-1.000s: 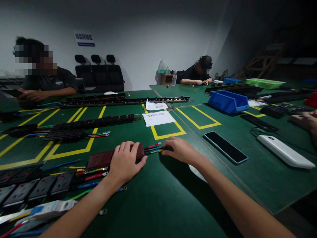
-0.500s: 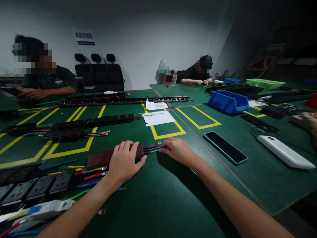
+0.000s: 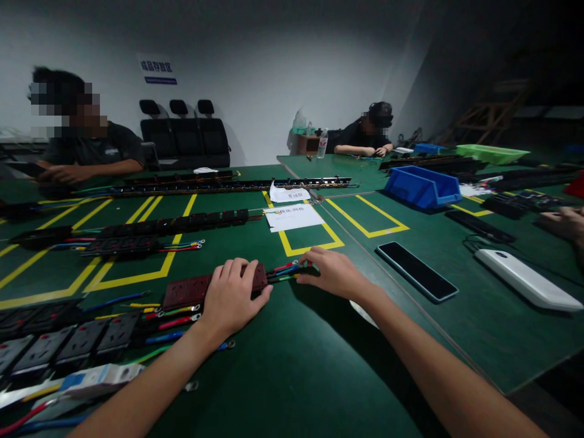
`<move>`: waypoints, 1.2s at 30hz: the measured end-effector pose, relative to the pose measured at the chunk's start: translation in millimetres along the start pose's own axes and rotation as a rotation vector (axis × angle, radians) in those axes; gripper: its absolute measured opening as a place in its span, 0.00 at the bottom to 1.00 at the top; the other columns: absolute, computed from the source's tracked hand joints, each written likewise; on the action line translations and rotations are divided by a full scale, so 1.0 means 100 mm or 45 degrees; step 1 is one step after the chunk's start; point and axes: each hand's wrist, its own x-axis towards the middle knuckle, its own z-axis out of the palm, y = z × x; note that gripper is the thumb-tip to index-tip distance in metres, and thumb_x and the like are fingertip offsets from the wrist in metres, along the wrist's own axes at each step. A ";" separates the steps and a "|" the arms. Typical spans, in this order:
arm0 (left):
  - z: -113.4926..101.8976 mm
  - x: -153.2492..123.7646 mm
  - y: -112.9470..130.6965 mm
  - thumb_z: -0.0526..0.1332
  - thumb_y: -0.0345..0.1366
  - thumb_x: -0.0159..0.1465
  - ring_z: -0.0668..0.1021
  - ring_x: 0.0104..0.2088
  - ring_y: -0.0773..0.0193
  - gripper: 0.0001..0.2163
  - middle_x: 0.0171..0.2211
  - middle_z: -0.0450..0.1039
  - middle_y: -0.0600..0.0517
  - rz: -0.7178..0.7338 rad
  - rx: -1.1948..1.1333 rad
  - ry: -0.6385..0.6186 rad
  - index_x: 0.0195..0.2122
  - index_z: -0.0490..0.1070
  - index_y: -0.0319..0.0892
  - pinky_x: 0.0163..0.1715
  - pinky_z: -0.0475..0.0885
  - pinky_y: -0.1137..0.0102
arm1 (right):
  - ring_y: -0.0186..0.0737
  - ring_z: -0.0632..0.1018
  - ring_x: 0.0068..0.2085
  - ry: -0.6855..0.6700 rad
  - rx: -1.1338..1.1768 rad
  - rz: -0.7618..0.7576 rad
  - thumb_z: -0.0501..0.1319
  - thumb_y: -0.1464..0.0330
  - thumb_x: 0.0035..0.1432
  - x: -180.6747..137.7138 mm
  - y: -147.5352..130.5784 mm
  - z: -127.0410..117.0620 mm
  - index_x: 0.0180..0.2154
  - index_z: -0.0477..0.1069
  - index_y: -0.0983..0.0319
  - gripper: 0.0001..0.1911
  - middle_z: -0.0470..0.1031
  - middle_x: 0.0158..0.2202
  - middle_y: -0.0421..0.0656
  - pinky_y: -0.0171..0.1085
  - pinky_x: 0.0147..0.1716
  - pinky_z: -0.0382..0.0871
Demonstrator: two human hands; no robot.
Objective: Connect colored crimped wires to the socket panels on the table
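Observation:
A dark red socket strip [image 3: 191,289] lies flat on the green table [image 3: 296,365] in front of me. My left hand [image 3: 230,298] rests on its right end, fingers curled over the top and thumb against the near edge. Red, blue and green wires [image 3: 283,271] come out of that end. My right hand [image 3: 335,274] is closed in a pinch on the tips of these wires, just right of the strip.
Black socket modules [image 3: 68,348] with coloured wires lie at the left. A black phone [image 3: 416,271] and a white device [image 3: 524,280] lie to the right, a blue bin [image 3: 422,187] beyond. Two seated people work at the far sides; another hand [image 3: 563,222] shows at the right edge.
My right hand has shifted slightly up along the wire ends. My left hand stays on the red strip.

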 end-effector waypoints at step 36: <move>0.01 -0.01 0.01 0.55 0.52 0.68 0.72 0.47 0.46 0.26 0.47 0.72 0.39 0.006 -0.031 0.048 0.57 0.70 0.37 0.45 0.68 0.53 | 0.37 0.75 0.38 -0.020 -0.054 0.020 0.62 0.59 0.66 0.02 -0.14 0.08 0.38 0.75 0.60 0.11 0.75 0.39 0.42 0.34 0.34 0.59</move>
